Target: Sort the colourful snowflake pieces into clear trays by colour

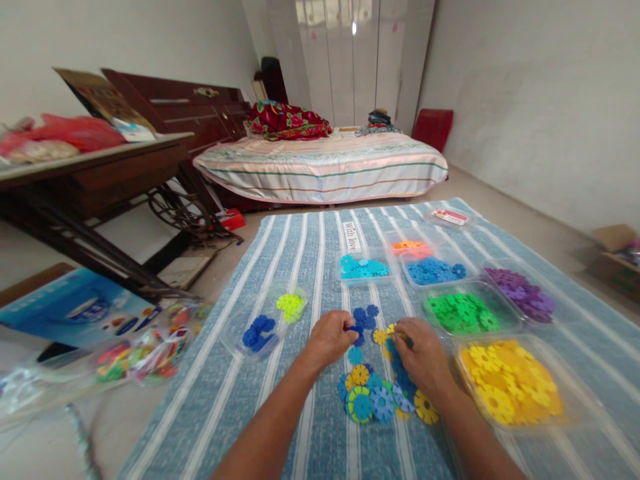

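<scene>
**Inspector A:** Position of the hands?

**Inspector B:** Both forearms reach forward over the blue-and-white striped cloth (300, 267) spread on the floor. The left hand (330, 339) is palm down, fingers curled onto a dark blue flower-shaped plastic disc (351, 328). The right hand (423, 357) is also palm down, fingertips pinching a yellow flower-shaped plastic disc (391, 330).

**Inspector A:** Where do those pieces sit?

**Inspector B:** At the far edge of a joined cluster of multicoloured plastic discs (375, 397), which lies on the cloth between the wrists. Loose dark blue discs (365, 315) lie just beyond the fingertips.

**Inspector A:** Surroundings?

**Inspector B:** A clear plastic tray of yellow discs (510, 380) is just beside the right hand; a clear tray of green discs (463, 312) lies beyond it. A bed with striped bedding (325, 167) stands behind.
</scene>
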### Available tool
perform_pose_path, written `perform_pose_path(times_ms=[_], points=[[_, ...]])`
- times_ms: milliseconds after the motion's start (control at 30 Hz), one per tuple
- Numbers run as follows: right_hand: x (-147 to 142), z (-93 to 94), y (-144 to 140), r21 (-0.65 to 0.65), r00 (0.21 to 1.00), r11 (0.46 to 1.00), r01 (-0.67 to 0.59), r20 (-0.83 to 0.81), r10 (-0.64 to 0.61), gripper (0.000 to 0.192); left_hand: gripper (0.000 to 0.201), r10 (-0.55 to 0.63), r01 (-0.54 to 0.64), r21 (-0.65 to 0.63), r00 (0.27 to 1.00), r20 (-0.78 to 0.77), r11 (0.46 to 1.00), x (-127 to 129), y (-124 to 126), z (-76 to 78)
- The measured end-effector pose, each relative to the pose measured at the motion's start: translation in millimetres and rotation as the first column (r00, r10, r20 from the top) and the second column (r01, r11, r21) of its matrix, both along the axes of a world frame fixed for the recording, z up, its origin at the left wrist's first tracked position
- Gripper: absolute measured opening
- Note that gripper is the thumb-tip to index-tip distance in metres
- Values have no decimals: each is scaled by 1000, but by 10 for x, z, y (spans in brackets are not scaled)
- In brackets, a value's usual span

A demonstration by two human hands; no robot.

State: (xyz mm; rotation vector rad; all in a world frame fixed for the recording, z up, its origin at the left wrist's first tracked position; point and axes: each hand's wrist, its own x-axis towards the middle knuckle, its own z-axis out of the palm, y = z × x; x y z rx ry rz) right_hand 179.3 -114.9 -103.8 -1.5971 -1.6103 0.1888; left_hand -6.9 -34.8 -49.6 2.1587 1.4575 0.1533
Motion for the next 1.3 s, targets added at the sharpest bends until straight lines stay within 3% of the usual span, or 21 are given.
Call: perform_pose_path(times_ms=[133, 267, 367, 467, 600, 767, 867, 1067, 1167, 1233, 1300], points=[[10, -8, -5, -12, 1000, 1000, 2, -18, -2, 16, 14, 18, -18, 13, 1000, 23, 1000, -53, -58, 162], [23, -15, -9, -14, 1000, 1000, -13, -29, 13, 15, 19, 38, -37, 69, 999, -7, 997, -336, -35, 549], [25, -17, -9, -2, 1000, 1000, -20, -19, 20, 15, 18, 71, -54, 120, 987, -143, 991, -699, 78, 873], [21, -22, -8, -16, 1000, 1000, -25, 2, 25, 15, 18, 107, -67, 124, 929, -355, 990, -1042, 233, 1043], [24, -39, -6, -31, 999, 999, -26, 32, 27, 16, 17, -8, 11, 0, 820, -572, 1000, -1294, 395, 936], [43, -54, 3, -52, 998, 998, -44, 35, 45, 14, 10, -69, 11, -95, 768, -637, 995, -1304, 451, 729], [50, -53, 5, -57, 998, 997, -43, 39, 45, 14, 9, -50, -22, -95, 723, -689, 995, -1249, 442, 759], [59, -46, 4, -56, 997, 997, -51, 57, 54, 12, 21, 89, -98, 33, 647, -757, 995, -1147, 406, 938], [55, -50, 7, -50, 996, 998, -48, 78, 51, 11, 24, 121, -69, 100, 661, -740, 993, -1029, 344, 1003], [52, -56, 10, -49, 994, 998, -47, 93, 52, 12, 26, 91, 10, 143, 733, -674, 990, -887, 282, 1013], [49, -61, 11, -52, 993, 998, -46, 104, 51, 13, 23, -19, 127, 163, 839, -543, 978, -689, 215, 975]])
